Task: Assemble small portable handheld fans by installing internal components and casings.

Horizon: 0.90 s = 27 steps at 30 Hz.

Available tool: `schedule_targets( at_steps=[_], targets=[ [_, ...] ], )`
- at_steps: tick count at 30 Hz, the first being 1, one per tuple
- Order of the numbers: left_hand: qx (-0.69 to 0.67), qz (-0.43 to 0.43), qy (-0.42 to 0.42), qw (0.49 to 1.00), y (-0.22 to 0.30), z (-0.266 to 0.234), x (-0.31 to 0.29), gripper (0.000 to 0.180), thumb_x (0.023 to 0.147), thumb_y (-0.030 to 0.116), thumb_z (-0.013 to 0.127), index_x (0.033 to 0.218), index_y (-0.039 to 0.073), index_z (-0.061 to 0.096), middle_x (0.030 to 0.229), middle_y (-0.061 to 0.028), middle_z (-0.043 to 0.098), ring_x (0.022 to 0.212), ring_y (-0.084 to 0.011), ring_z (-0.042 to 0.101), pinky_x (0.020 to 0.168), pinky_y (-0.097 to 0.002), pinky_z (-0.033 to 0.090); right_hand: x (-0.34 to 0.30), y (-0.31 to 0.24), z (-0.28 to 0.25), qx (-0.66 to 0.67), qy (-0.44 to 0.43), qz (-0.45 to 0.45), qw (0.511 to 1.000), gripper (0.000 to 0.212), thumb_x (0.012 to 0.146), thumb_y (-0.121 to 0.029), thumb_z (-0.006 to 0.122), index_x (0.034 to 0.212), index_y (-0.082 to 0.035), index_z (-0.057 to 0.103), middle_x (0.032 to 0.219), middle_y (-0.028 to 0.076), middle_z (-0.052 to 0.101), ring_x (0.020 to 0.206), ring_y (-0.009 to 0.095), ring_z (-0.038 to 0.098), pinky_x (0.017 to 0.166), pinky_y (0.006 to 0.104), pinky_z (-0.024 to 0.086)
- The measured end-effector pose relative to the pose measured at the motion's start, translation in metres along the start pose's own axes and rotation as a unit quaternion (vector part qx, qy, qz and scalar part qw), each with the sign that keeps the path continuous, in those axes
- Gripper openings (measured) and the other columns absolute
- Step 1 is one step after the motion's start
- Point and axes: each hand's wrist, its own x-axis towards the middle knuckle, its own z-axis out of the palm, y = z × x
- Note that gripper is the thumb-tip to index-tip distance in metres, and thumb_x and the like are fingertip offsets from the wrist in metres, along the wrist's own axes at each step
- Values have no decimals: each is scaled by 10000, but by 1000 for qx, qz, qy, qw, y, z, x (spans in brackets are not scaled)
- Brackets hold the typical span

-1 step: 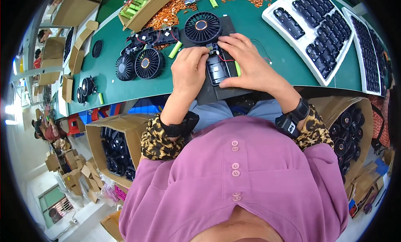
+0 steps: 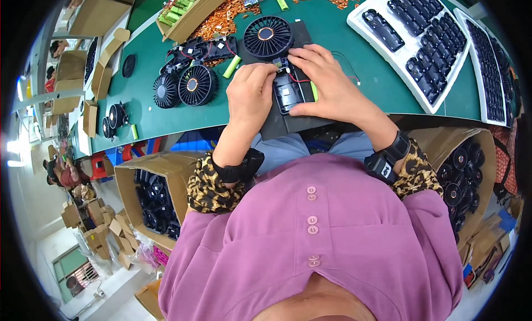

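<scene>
Both my hands rest on a small black fan body (image 2: 286,94) with red wires, lying on a dark mat (image 2: 288,128) at the near edge of the green table (image 2: 354,49). My left hand (image 2: 250,96) grips its left side, fingertips at its top end. My right hand (image 2: 328,87) covers its right side and top, fingers curled over the wires. A round black fan grille (image 2: 269,37) lies just beyond the hands. A green cylindrical battery (image 2: 231,66) lies to the left of my left hand, and another green one (image 2: 313,91) peeks out under my right palm.
Two black fan heads (image 2: 185,85) lie left of the mat. A cardboard box of green batteries (image 2: 191,9) and copper coils (image 2: 221,23) sit at the back. White trays of black parts (image 2: 424,41) fill the right. Cartons of black fans (image 2: 158,207) (image 2: 463,182) flank my lap. Other people sit far left (image 2: 61,174).
</scene>
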Motion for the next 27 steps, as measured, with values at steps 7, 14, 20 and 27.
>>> schedule_targets(
  at_steps=[7,14,20,27],
  targets=[
    [35,61,-16,997,0,1,4,167,716,-58,641,844,49,634,837,-79,617,782,-275,598,688,-364,483,-1,-9,-1,-8,8,42,999,840,618,-376,809,1302,-2,495,1405,116,425,1346,331,312,1082,468,302],
    [18,63,3,998,-1,3,1,181,702,-80,642,832,44,631,822,-80,608,769,-270,592,670,-357,481,-1,-11,-2,-11,2,54,998,822,619,-342,812,1306,-17,498,1413,98,423,1354,322,307,1082,469,301],
    [21,52,4,998,-1,3,1,182,699,-82,653,829,43,634,823,-81,607,770,-268,591,667,-356,481,0,-10,-1,-18,17,34,999,836,608,-383,807,1274,29,518,1374,123,448,1317,321,343,1060,461,320],
    [47,103,-39,993,-3,-2,9,211,655,-76,628,833,37,635,827,-85,607,786,-280,592,685,-369,486,-1,-11,-2,-19,12,38,999,844,607,-392,810,1277,28,516,1370,124,453,1318,320,342,1060,467,317]
  ],
)
